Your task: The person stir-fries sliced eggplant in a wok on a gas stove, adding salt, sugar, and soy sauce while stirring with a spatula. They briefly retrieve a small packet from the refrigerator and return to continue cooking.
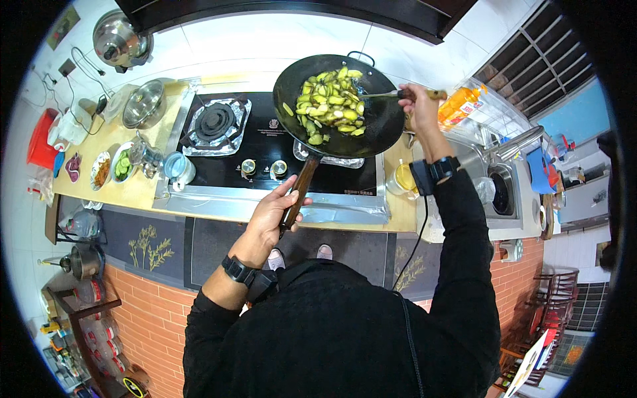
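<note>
My left hand [278,209] grips the dark wooden handle [304,184] of a black wok [385,127]. The wok is over the right burner of a black glass gas stove [318,176], hiding most of that burner. Sliced green vegetable pieces [331,102], perhaps eggplant or cucumber, lie heaped in the wok's left and middle part. In my right hand [420,107] is the wood-ended handle of a metal spatula [380,95]. Its head reaches the right side of the heap, where the pieces hide it.
An unused left burner [215,122] stands beside the wok. Leftward are a glass mug [179,170], a bowl of green slices [123,165] and a lidded steel pot [144,104]. To the right are a yellow-filled jar [402,179], an orange detergent bottle [460,107] and a steel sink [502,191].
</note>
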Motion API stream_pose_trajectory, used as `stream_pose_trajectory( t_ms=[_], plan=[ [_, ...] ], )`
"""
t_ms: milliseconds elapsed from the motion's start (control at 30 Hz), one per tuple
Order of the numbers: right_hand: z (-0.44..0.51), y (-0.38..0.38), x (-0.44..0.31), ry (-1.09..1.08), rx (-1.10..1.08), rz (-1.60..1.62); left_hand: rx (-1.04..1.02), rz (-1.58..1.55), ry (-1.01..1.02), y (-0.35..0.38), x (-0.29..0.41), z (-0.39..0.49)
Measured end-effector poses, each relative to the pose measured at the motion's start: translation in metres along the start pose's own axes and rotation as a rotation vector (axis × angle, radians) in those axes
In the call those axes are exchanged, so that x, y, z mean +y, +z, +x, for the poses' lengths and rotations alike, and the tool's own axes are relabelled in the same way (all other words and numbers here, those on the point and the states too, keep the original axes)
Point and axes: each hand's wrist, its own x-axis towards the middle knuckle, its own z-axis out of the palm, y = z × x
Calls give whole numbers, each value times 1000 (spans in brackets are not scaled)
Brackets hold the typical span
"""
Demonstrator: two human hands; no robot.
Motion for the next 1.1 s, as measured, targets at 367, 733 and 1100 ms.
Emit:
stream_pose_trajectory(
  t_ms=[367, 733, 1100],
  plan=[
    [0, 4, -44, -333, -366, -492, -35, -8, -10, -8, 7, 3],
    [-101, 34, -51, -848, -1178, -664, -12, -5, -14, -4, 8, 1],
    [-140, -2, -108, -652, -1167, -863, 8, 31, -8, -5, 6, 2]
  ],
)
